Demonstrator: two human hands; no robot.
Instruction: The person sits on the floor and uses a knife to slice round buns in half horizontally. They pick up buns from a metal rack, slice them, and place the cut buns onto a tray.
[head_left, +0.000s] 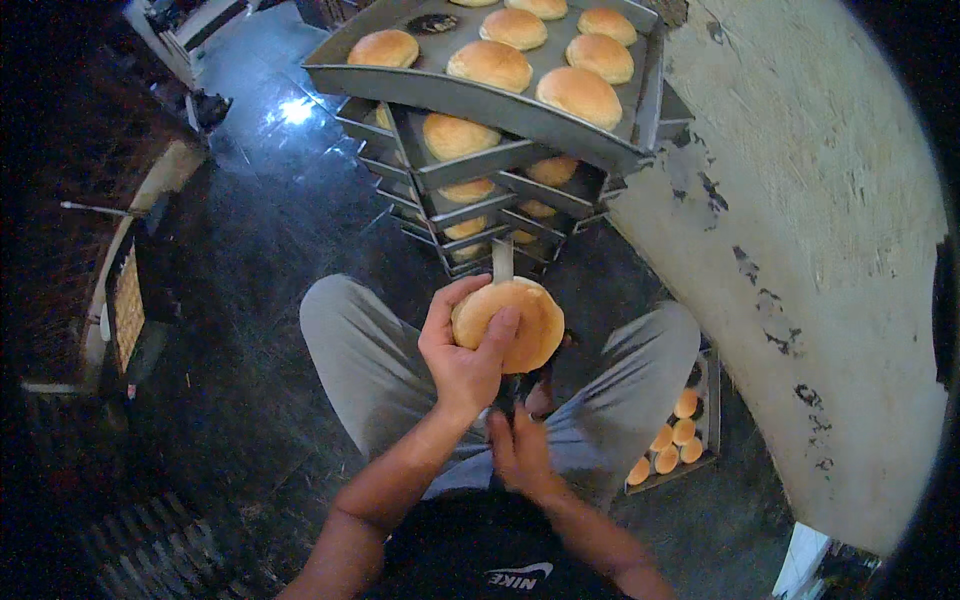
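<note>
My left hand (465, 360) grips a round golden bun (536, 322), with the thumb on its top and the fingers around its left side. A pale flat blade (502, 261) shows beyond the bun's far edge, and a dark handle (514, 394) shows at its near edge. My right hand (519, 450) is closed around this handle, close to my lap. The middle of the blade is hidden by the bun. Just ahead, a metal baking tray (480, 94) with several baked buns tops a stack of trays.
Lower trays (480, 161) with buns sit crosswise beneath the top one. On the floor to the right lies another bun tray (715, 420). A scuffed pale wall (810, 225) rises at the right. A woven panel (127, 307) stands at the left.
</note>
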